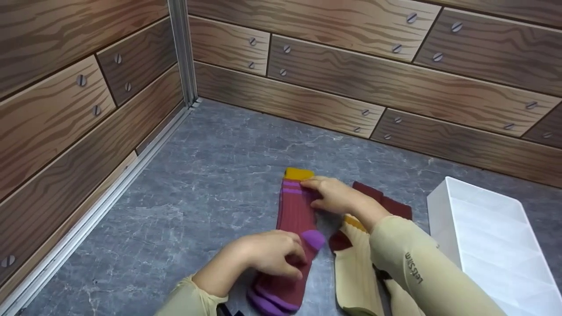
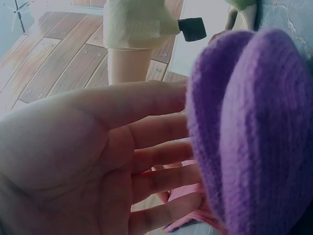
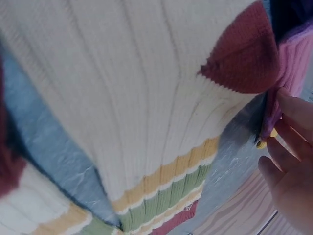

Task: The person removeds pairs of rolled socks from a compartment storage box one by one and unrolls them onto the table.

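Two maroon socks [image 1: 293, 213] lie one on the other, with mustard cuffs, purple stripes and purple heel and toes. My left hand [image 1: 270, 254] rests over the foot part, its fingers loosely bent. In the left wrist view, the purple toes [image 2: 264, 127] stand beside my extended fingers. Near the cuffs, my right hand [image 1: 336, 195] touches the socks' right edge with its fingertips. The right wrist view has those fingers [image 3: 288, 144] lying along the sock edge without a visible grasp. Right of the maroon pair is a cream sock [image 1: 358, 274] with a maroon heel.
A second cream sock [image 1: 401, 298] lies partly under my right forearm. Maroon cuffs [image 1: 373, 197] show beyond that arm. A white plastic box [image 1: 496, 237] stands at the right. Wood-patterned walls [image 1: 307, 87] border the grey marbled surface [image 1: 175, 210] at the back and left.
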The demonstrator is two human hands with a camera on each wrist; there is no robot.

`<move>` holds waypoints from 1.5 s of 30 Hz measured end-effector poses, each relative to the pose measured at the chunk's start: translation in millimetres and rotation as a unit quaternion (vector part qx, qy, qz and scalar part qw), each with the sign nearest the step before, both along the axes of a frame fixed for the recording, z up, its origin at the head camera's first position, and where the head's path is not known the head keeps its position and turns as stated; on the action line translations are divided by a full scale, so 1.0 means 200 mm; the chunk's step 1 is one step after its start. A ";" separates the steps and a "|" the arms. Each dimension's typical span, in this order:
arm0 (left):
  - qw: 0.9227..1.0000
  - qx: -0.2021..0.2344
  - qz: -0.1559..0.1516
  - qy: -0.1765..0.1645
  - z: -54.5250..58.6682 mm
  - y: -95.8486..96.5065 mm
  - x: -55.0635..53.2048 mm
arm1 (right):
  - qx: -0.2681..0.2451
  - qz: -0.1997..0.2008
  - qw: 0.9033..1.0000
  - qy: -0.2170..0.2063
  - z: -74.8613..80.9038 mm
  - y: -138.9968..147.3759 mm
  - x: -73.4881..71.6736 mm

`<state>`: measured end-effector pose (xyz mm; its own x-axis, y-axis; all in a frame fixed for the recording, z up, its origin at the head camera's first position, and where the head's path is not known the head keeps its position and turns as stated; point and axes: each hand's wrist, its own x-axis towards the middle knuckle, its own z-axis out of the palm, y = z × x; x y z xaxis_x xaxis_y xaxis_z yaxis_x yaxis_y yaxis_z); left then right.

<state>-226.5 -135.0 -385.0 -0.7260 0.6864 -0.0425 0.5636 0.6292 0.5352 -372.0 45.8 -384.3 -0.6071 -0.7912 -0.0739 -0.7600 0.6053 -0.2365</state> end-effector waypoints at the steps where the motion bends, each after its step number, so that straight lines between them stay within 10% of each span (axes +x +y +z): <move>1: 0.999 0.023 0.024 -0.004 -0.01 0.00 -0.01 | -0.017 -0.010 1.000 -0.003 0.00 0.00 0.00; 7: 0.958 0.146 0.247 -0.030 -0.08 -0.01 -0.08 | -0.098 -0.116 0.988 -0.004 -0.02 -0.02 -0.04; 13: 0.943 0.123 0.306 -0.045 -0.14 0.00 -0.04 | -0.054 -0.131 0.990 -0.020 -0.06 -0.05 -0.07; 21: 0.945 0.076 0.310 -0.068 -0.14 -0.01 0.00 | -0.045 -0.128 0.991 0.009 -0.09 -0.08 -0.08; 31: 0.957 0.173 0.211 -0.099 -0.08 -0.10 0.01 | -0.137 -0.160 0.975 -0.077 -0.01 -0.09 -0.08; 40: 0.917 0.260 0.200 -0.226 -0.04 -0.22 0.06 | -0.182 -0.171 0.963 -0.103 0.07 -0.13 -0.04; 45: 0.919 0.253 0.191 -0.233 0.01 -0.36 0.08 | -0.200 -0.168 0.955 -0.138 0.10 -0.20 -0.01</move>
